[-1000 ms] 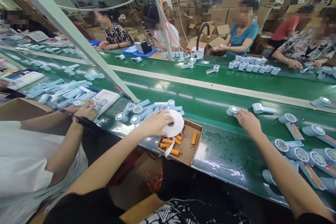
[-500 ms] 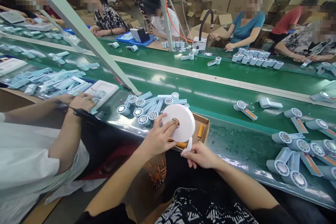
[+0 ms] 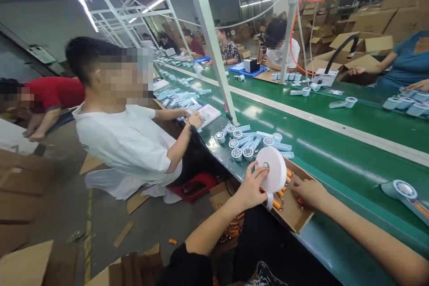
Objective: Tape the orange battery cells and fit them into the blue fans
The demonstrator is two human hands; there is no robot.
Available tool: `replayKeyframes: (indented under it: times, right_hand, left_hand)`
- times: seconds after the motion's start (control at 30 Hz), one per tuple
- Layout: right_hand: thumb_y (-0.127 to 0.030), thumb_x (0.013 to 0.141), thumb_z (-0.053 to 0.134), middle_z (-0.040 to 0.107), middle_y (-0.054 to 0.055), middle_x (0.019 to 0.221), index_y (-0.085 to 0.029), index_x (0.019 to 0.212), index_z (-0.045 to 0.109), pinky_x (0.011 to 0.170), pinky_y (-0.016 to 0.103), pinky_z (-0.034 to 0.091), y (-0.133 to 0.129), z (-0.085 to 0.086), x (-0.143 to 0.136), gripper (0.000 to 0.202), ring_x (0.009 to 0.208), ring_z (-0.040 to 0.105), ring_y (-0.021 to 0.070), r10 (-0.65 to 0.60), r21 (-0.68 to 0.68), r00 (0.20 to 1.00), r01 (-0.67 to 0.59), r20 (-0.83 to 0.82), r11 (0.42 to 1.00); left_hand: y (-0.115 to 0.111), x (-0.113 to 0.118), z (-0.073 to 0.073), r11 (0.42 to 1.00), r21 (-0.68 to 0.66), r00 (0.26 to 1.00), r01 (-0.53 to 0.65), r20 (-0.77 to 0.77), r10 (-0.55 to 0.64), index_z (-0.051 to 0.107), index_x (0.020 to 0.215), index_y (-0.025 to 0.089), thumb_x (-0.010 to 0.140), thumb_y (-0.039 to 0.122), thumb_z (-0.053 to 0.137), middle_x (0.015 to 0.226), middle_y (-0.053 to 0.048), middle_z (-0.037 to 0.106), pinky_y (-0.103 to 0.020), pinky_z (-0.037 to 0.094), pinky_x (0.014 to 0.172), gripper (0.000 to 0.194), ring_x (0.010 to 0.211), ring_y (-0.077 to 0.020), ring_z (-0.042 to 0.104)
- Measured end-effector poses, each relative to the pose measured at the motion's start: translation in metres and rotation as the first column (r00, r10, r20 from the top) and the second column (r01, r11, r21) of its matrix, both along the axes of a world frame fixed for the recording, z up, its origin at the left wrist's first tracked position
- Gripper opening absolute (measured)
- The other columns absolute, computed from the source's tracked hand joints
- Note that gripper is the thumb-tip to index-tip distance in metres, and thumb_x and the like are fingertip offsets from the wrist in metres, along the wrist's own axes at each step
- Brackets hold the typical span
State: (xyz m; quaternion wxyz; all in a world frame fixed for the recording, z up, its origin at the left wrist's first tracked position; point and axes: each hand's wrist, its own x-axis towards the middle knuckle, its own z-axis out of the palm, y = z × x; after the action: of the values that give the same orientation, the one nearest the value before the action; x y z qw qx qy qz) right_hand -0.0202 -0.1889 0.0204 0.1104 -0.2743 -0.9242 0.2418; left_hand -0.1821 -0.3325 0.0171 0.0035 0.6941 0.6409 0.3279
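My left hand grips a large roll of white tape, its fingers at the core and its thumb low near the rim. A loose end of tape hangs under the roll by the thumb. My right hand is down inside a shallow cardboard box, fingers curled and close together. Whatever lies between those fingertips is hidden. Orange cylindrical batteries with thin wires lie in the box, partly behind the roll. Just beyond the roll, pale blue fan bodies with handles are heaped on the bench.
A green conveyor runs behind the box, with a fan body at right. A slanting metal post stands beyond the heap. At left a co-worker in a white shirt works at a white tray. More batteries lie below the bench.
The view has swung left. My right hand has let go of the tape's loose end and moved into the box of batteries. My left hand still holds the roll.
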Motion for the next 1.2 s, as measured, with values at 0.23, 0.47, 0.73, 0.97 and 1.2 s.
replayKeyframes:
  times: [0.23, 0.47, 0.73, 0.97, 1.2]
  right_hand:
    - [-0.037, 0.098, 0.059, 0.072, 0.002, 0.075, -0.024, 0.087, 0.073, 0.066, 0.028, 0.046, 0.020, 0.037, 0.076, 0.022, 0.068, 0.063, 0.0179, 0.012, -0.236, 0.999, -0.001, 0.046, 0.972]
    - [-0.034, 0.103, 0.051, 0.069, 0.001, 0.073, -0.022, 0.081, 0.064, 0.066, 0.026, 0.037, -0.017, 0.086, 0.097, 0.029, 0.065, 0.057, 0.0149, -0.137, -0.176, 0.976, 0.106, -0.171, 0.979]
    - [-0.039, 0.096, 0.066, 0.078, 0.002, 0.083, -0.021, 0.092, 0.075, 0.073, 0.027, 0.049, -0.003, 0.079, 0.102, 0.020, 0.075, 0.069, 0.0179, -0.213, -0.352, 0.949, 0.122, -0.233, 0.928]
    - [-0.051, 0.071, 0.088, 0.082, 0.007, 0.111, -0.022, 0.112, 0.077, 0.092, 0.042, 0.063, -0.041, 0.022, 0.074, 0.051, 0.097, 0.076, 0.0258, -0.863, -0.866, 0.139, 0.060, -0.485, 0.496]
    - [-0.045, 0.076, 0.089, 0.079, 0.002, 0.107, -0.023, 0.103, 0.076, 0.088, 0.033, 0.065, 0.030, 0.120, 0.181, 0.038, 0.096, 0.075, 0.0174, -0.520, -0.598, -0.321, 0.238, -0.792, 0.765]
  left_hand:
    - [-0.027, -0.011, 0.006, 0.997, -0.052, 0.961, -0.060, -0.273, 0.044, 0.068, 0.139, 0.023, 0.082, 0.010, 0.060, 0.136, -0.009, 0.070, -0.064, 0.041, 0.121, 0.059, 0.143, -0.0387, 0.047]
    - [-0.029, -0.006, 0.017, 0.997, -0.011, 0.896, 0.074, -0.439, -0.071, 0.064, 0.146, 0.031, 0.087, 0.003, 0.057, 0.139, -0.001, 0.071, -0.050, 0.050, 0.116, 0.066, 0.140, -0.0352, 0.049]
    - [-0.007, -0.001, 0.040, 0.976, -0.055, 0.825, 0.208, -0.526, -0.206, 0.057, 0.153, 0.033, 0.093, 0.004, 0.052, 0.140, -0.002, 0.070, -0.058, 0.045, 0.120, 0.067, 0.130, -0.0341, 0.056]
    - [0.001, 0.046, 0.031, 0.993, 0.043, 0.882, 0.106, -0.465, -0.074, 0.067, 0.143, 0.024, 0.094, 0.027, 0.065, 0.121, -0.011, 0.075, -0.069, 0.034, 0.120, 0.049, 0.106, -0.0350, 0.057]
    - [-0.007, 0.029, 0.010, 0.960, -0.148, 0.849, 0.237, -0.448, -0.279, 0.068, 0.138, 0.022, 0.082, 0.018, 0.073, 0.128, -0.010, 0.074, -0.056, 0.043, 0.113, 0.056, 0.104, -0.0311, 0.059]
